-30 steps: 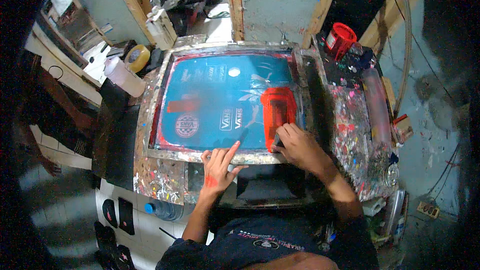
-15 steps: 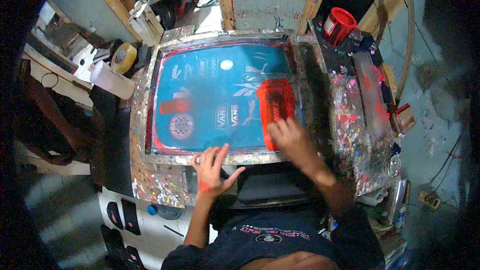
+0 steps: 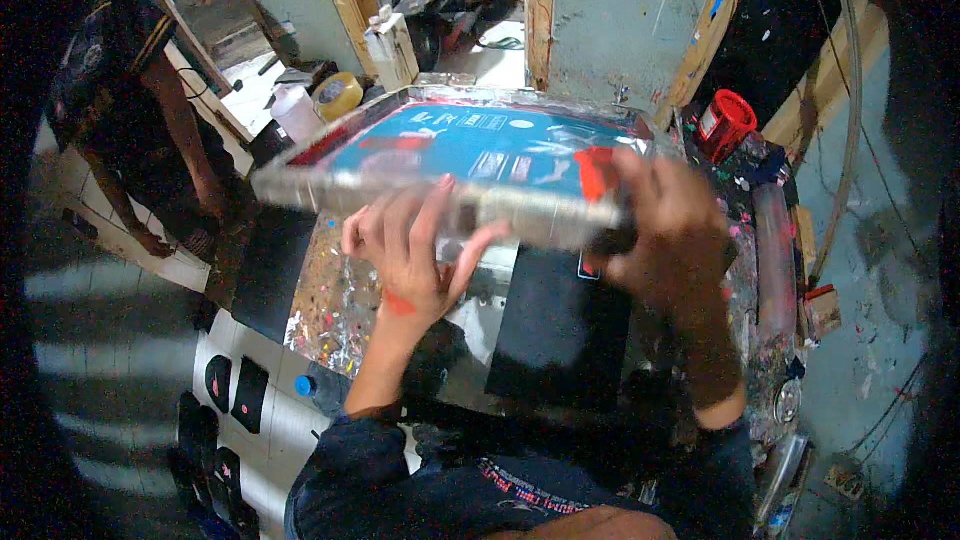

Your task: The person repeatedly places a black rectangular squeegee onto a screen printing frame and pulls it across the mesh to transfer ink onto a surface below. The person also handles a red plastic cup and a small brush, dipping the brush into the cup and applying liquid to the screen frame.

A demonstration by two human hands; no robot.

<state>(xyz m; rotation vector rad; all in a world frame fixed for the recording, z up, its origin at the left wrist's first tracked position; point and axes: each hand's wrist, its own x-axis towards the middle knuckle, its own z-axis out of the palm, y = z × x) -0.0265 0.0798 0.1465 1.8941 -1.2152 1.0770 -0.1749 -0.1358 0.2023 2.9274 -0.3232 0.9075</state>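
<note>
- Wall (image 3: 620, 15): grey, with timber posts, from 12 to 1 o'clock.
- Desk (image 3: 325, 320): paint-spattered, showing at 8 and 3 o'clock.
- Screen (image 3: 445, 152): just toward 12 from centre, tilted, near edge above a black panel (image 3: 555, 335); white logos and blurred lettering on blue.
- Shirt (image 3: 430, 465): dark, white and pink lettering, 6 o'clock.
- Right hand (image 3: 680, 230): 3 o'clock, blurred, fingers gripping the screen's near corner.
- Left hand (image 3: 405, 255): fingers against the near edge, thumb spread; cannot tell whether gripping.
- Tub (image 3: 735, 132): red, labelled, 2 o'clock.
</note>
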